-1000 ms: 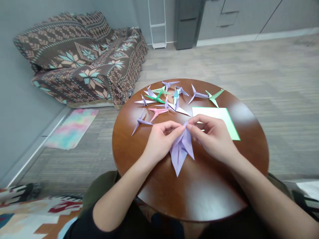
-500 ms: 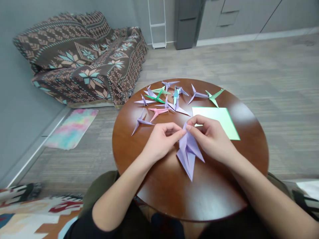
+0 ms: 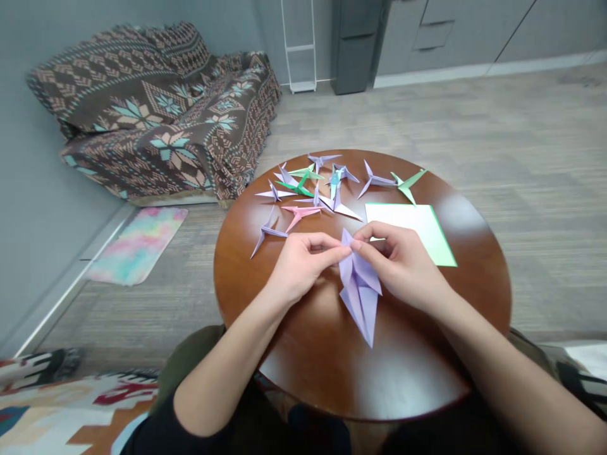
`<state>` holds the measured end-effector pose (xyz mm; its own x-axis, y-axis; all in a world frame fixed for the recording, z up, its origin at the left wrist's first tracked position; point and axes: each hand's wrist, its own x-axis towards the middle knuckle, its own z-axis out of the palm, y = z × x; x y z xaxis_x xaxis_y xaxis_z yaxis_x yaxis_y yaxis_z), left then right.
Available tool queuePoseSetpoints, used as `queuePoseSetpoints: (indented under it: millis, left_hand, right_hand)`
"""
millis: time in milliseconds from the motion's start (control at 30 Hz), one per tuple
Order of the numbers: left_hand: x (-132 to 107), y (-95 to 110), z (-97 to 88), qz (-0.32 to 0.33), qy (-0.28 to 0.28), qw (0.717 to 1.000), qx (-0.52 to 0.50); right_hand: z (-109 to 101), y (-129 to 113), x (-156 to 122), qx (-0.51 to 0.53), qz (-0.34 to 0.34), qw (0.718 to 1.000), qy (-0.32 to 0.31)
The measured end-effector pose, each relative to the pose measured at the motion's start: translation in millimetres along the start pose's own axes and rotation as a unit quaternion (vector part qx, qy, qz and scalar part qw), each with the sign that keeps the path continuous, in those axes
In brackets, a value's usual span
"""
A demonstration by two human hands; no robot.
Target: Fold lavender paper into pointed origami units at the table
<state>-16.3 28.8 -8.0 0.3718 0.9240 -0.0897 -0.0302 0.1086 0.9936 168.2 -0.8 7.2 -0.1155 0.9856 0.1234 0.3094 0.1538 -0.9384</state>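
A lavender origami paper (image 3: 360, 284), partly folded with several pointed flaps, is held over the near half of the round table. My left hand (image 3: 308, 262) pinches its upper end from the left between thumb and index finger. From the right, my right hand (image 3: 396, 256) pinches the same end, its thumb and index finger close to the left fingertips. One narrow tip sticks up between the two pinches. The wide flaps hang toward me. Just beyond my right hand lies a stack of square paper (image 3: 408, 221), pale on top with a green edge.
Several folded paper cranes in lavender, green and blue, and a pink one (image 3: 301, 213), lie across the far left of the brown round table (image 3: 246, 284). A light green crane (image 3: 406, 184) rests farther right. Beyond stands a sofa (image 3: 165, 120) under a patterned cover.
The lavender paper has turned slightly, its top tip leaning left and its lower point swinging a little right. Both hands still pinch it and have barely shifted.
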Motion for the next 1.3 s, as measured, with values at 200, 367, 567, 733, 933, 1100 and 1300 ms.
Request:
queuePoseSetpoints:
  millis: [200,367,567,733,933,1100,1300]
  left_hand:
    - [1.1,0.9,-1.7,-0.001,-0.008,1.000,-0.008]
    - [1.0,3.3,-4.0,-0.009,-0.020,1.000,0.000]
    - [1.2,5.8,-8.9,-0.018,-0.043,0.998,0.044]
    - [0.7,4.9,-5.7,-0.006,-0.071,0.995,0.074]
    - [-0.4,1.5,-1.1,0.003,0.006,0.999,0.040]
    - [0.7,1.7,-3.4,-0.002,0.009,0.999,0.036]
    - [1.5,0.5,-4.9,-0.012,-0.001,1.000,0.027]
  right_hand:
    - [0.6,-2.7,0.8,0.015,0.008,1.000,-0.003]
    - [0.8,-2.2,0.7,0.018,0.017,1.000,-0.013]
    - [1.0,-0.1,0.8,-0.001,0.007,1.000,-0.018]
    - [2.6,2.9,-0.3,-0.002,0.001,1.000,0.006]
    - [4.8,4.0,0.0,0.020,-0.007,0.999,0.036]
    - [5.2,3.8,-0.4,0.028,0.002,0.999,0.032]
    - [5.4,4.1,-0.8,0.023,-0.001,0.999,0.031]
